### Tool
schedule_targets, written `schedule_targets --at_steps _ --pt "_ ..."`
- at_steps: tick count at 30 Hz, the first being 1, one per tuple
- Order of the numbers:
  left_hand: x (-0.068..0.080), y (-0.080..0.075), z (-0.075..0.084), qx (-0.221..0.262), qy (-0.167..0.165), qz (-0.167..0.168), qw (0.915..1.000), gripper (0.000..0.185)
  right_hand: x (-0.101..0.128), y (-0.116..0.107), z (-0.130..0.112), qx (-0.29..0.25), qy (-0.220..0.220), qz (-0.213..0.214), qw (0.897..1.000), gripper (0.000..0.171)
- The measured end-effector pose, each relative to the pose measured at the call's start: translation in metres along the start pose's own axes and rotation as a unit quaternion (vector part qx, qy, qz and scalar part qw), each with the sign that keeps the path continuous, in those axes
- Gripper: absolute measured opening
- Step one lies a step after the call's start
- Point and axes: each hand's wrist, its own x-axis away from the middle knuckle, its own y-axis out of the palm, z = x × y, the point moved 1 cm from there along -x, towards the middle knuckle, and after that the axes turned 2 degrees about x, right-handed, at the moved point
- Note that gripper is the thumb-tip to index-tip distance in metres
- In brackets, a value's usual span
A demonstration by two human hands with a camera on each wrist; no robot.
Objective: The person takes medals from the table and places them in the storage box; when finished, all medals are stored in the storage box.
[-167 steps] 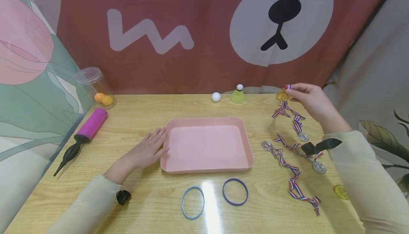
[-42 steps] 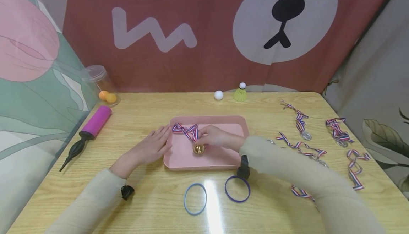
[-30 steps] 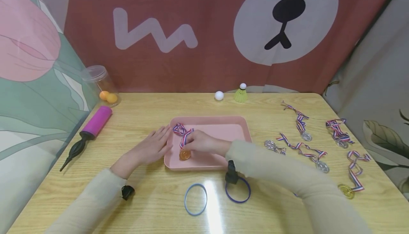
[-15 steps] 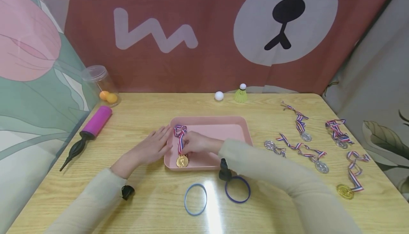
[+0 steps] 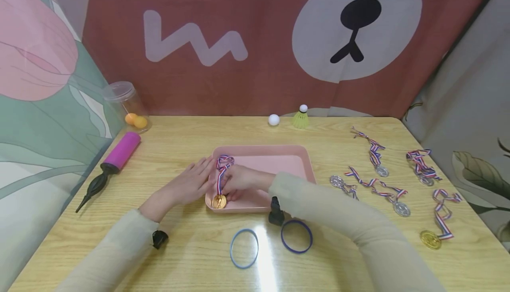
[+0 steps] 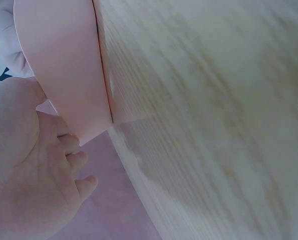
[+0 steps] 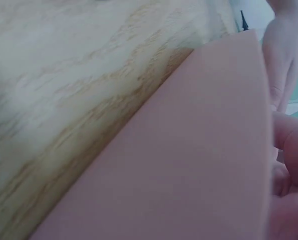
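Observation:
In the head view, a gold medal (image 5: 219,201) on a striped red, white and blue ribbon lies at the left end of a pink tray (image 5: 279,151). My right hand (image 5: 244,179) reaches into the tray from the right and pinches the ribbon just above the medal. With fingers straight, my left hand (image 5: 187,184) rests against the tray's left rim; the left wrist view shows its palm (image 6: 23,175) beside the tray wall (image 6: 63,60). The tray wall (image 7: 189,145) hides much of the right hand's fingers in the right wrist view.
Several silver medals (image 5: 401,208) and another gold medal (image 5: 430,239) lie at the right. Light blue (image 5: 244,248) and dark blue wristbands (image 5: 296,236) lie in front. Behind are a white ball (image 5: 273,120) and shuttlecock (image 5: 300,118); at left, a jar (image 5: 126,106) and pink pump (image 5: 124,150).
My right hand has brought the gold medal from the back right of the table into the tray, then slid it left and towards the front corner. My left hand stays at the rim.

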Motion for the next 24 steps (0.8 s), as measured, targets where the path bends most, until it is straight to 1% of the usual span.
schedule_targets --at_steps 3,7,9,14,17,21,24 --pt "-0.001 0.0 0.0 -0.001 0.0 0.001 1.0 0.058 0.0 -0.002 0.002 -0.015 -0.005 -0.015 1.0 0.009" --pt "-0.001 0.0 0.001 0.0 0.0 0.0 1.0 0.058 0.002 -0.004 0.003 -0.029 -0.014 -0.027 0.999 0.012" --pt "-0.001 0.0 0.001 0.0 0.001 -0.001 1.0 0.058 0.005 -0.005 0.004 -0.026 -0.02 -0.027 0.999 0.013" --pt "0.0 0.0 0.001 0.001 -0.002 -0.001 1.0 0.058 0.017 -0.014 0.0 0.012 -0.047 -0.024 0.999 0.017" --pt "0.0 0.0 0.001 0.0 -0.005 -0.002 1.0 0.058 0.029 -0.024 -0.001 0.025 -0.067 -0.018 0.997 0.022" --pt "0.0 0.001 0.0 -0.007 -0.003 0.0 1.0 0.058 0.053 -0.043 -0.005 0.012 -0.085 -0.005 0.996 0.029" --pt "-0.001 0.001 0.0 -0.008 -0.003 0.001 1.0 0.058 0.075 -0.058 -0.007 -0.003 -0.09 0.01 0.996 0.03"
